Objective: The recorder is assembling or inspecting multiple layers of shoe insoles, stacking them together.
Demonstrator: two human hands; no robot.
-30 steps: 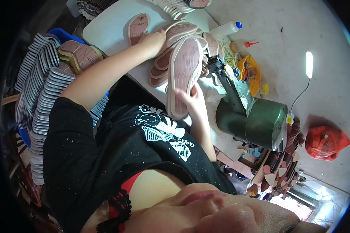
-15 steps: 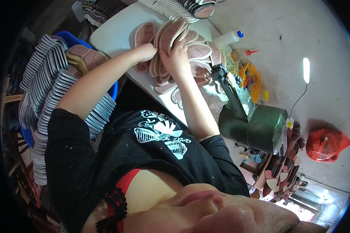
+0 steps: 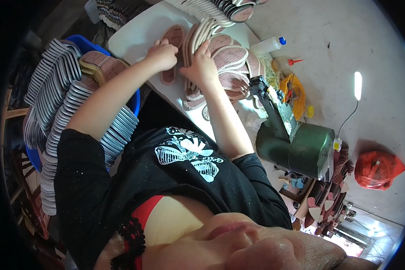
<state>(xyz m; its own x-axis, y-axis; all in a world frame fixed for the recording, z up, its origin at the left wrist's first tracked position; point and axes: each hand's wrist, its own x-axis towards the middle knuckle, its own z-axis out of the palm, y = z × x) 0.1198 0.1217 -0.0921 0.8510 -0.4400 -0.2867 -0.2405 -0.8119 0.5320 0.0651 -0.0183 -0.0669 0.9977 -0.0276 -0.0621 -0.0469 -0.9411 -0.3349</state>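
While grey soles [image 3: 67, 117] stand stacked at the left edge, the left hand [image 3: 163, 54] curls shut on a pink insole [image 3: 172, 40] lying flat on the white table [image 3: 130, 33], upper centre. Just right, the right hand [image 3: 201, 67] presses open fingers on the heaped pink insoles [image 3: 229, 60]; sorting looks perhaps half done.

- To your right stands a green machine [image 3: 301, 150] (dark arm rising from it).
- Beyond it you see a clear bottle [image 3: 267, 45] with a blue cap.
- An orange-red bag [image 3: 378, 168] lies on the floor.
- Grey soles [image 3: 60, 117] stack at your left.
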